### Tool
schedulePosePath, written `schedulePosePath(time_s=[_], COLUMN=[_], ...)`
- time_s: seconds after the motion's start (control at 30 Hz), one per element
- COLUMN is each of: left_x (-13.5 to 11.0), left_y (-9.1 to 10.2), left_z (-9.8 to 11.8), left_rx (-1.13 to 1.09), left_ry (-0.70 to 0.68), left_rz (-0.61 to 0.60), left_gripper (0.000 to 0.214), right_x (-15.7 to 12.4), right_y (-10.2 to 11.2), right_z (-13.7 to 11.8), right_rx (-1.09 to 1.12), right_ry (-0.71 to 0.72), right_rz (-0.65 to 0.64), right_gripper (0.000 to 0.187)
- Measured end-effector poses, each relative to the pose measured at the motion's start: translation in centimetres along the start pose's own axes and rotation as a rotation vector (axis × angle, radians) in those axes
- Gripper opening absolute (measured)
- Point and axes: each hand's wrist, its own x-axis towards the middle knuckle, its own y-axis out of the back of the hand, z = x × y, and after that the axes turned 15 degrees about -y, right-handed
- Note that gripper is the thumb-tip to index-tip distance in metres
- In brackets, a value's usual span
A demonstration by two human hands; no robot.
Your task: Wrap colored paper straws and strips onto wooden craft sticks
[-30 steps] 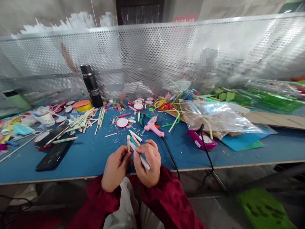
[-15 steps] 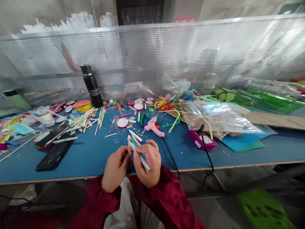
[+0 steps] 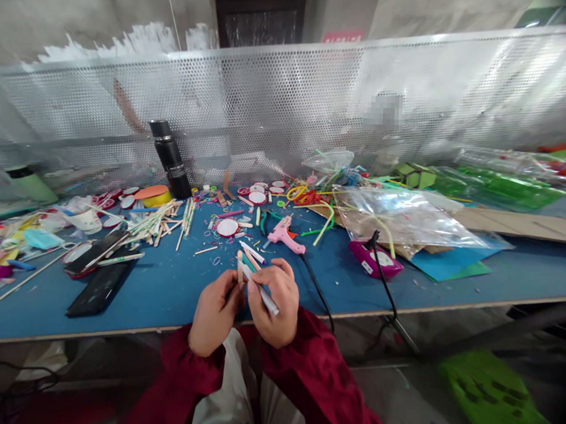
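Left hand (image 3: 214, 315): thumb and fingers pinching the stick's near end, so this is the hand closer to it.
Stick (image 3: 239, 269): here it is, just beyond the left fingers, long axis pointing away from the body!
Pen (image 3: 266, 299): white, slanting far-left to near-right, far end right beside the stick; whether they touch, I can't tell.
Right hand (image 3: 278, 304): fingers curled, pinching the pen.
Glue gun (image 3: 286, 235): pink, lying beyond the right hand.
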Motion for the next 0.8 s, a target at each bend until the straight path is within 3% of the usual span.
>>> schedulePosePath(time_s=[0.8], left_x=[0.02], left_y=[0.02], left_z=[0.0], left_rx=[0.01], left_ry=[0.012], left_rz=[-0.006], left_gripper=[0.026], right_x=[-0.02], right_y=[-0.03], right_z=[-0.03], right_rx=[-0.005], right_ry=[-0.011], right_rz=[0.034], right_gripper=[0.012])
